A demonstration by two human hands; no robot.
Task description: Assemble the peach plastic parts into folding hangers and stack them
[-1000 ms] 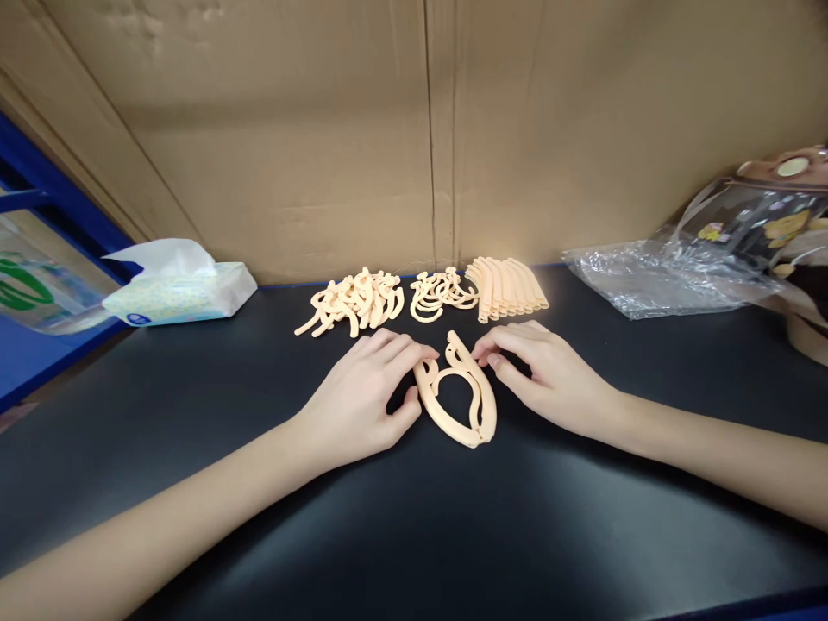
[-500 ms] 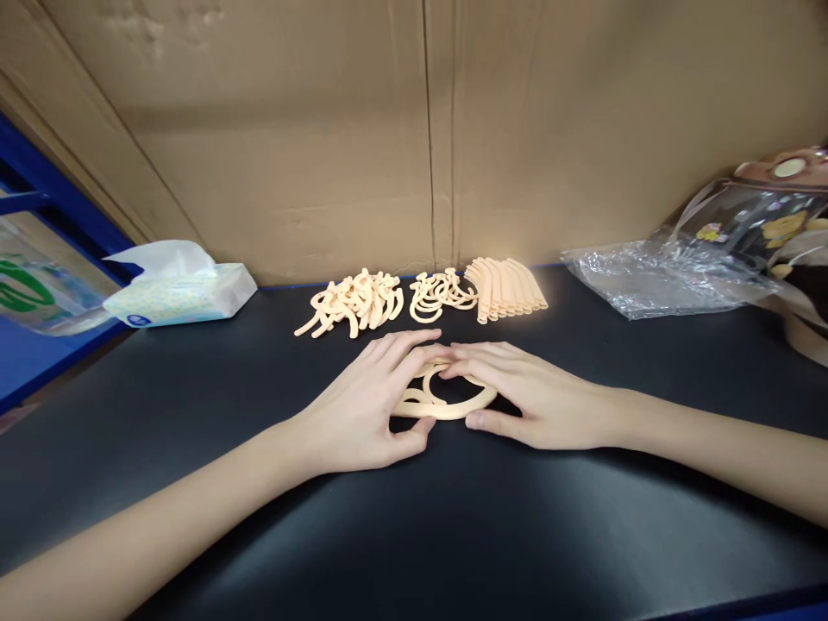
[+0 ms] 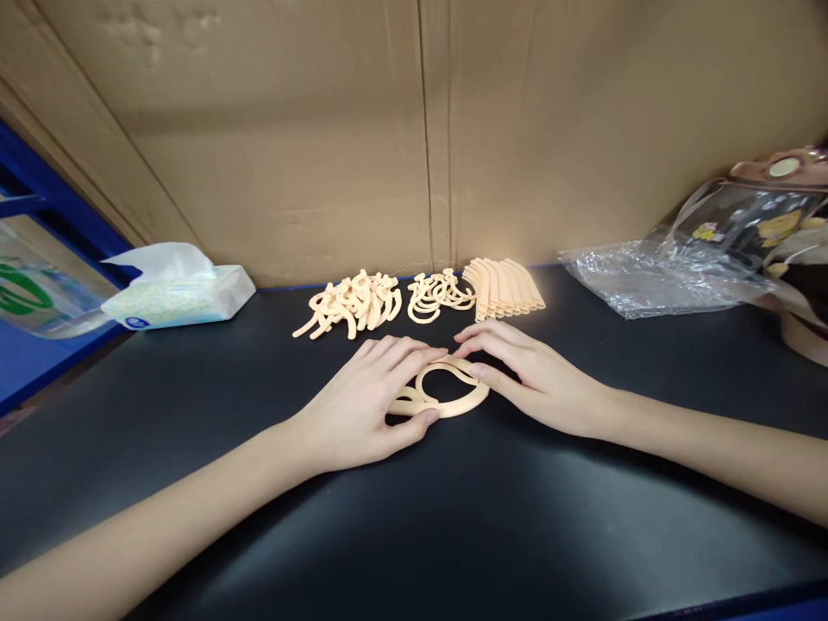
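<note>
Pale beige curved strips lie on the black tabletop, set together into a ring (image 3: 454, 409) with smaller curves at its left. My left hand (image 3: 368, 401) closes over the left part of this curved assembly, fingers along the far edge and thumb at the near edge; its palm hides some of the strips. At the ring's upper right is my right hand (image 3: 543, 375), its thumb and fingers apart. The right thumb tip rests against the ring's edge, and the index fingertip is beside the far edge.
Behind my hands lie a pile of short curved pieces (image 3: 362, 302), a group of thin curved pieces (image 3: 427, 297) and a row of wider curved strips (image 3: 508, 289). A tissue pack (image 3: 187, 293) stands left, clear plastic wrap (image 3: 647, 276) right, before a cardboard wall (image 3: 291, 147).
My right hand has shifted away from me, its thumb leaving the ring's near edge for the upper right and its fingers leaving the ring's inside. My left hand stays on the left part.
</note>
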